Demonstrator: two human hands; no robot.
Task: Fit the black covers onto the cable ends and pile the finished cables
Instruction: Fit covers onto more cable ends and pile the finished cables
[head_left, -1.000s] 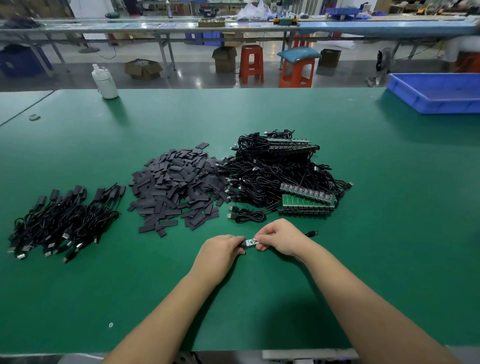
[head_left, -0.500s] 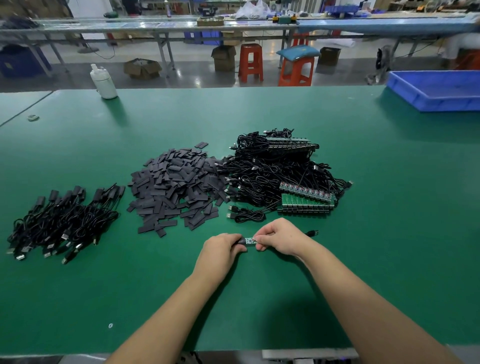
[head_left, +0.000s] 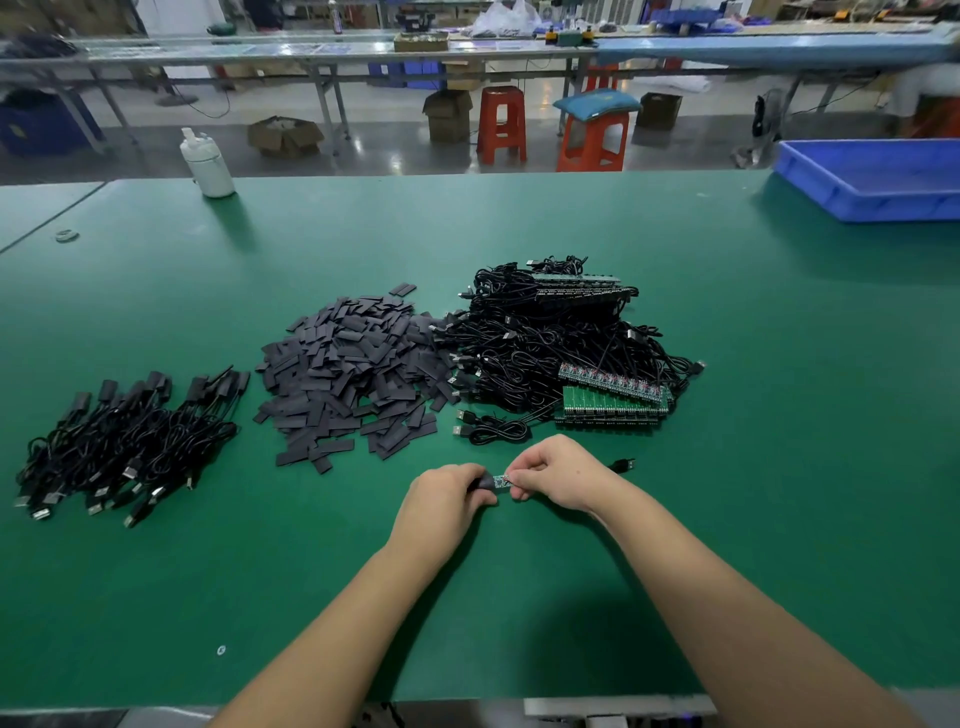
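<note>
My left hand (head_left: 447, 499) pinches a black cover (head_left: 485, 483) low on the green table (head_left: 779, 467). My right hand (head_left: 558, 475) pinches the small green circuit board (head_left: 502, 480) at a cable's end, its tip inside the cover. That cable's USB plug (head_left: 623, 464) pokes out to the right of my right wrist. A heap of loose black covers (head_left: 353, 369) lies behind my hands. To its right sits a tangle of black cables (head_left: 545, 338) with bare green boards (head_left: 613, 400). A pile of covered cables (head_left: 124, 447) lies at the left.
One coiled cable (head_left: 493, 426) lies just behind my hands. A white bottle (head_left: 208, 163) stands at the table's far left edge. A blue tray (head_left: 878, 176) sits at the far right. Stools and benches stand beyond the table.
The cover has slid further over the green board, so less of the board shows between my hands. Both hands stay in the same spot.
</note>
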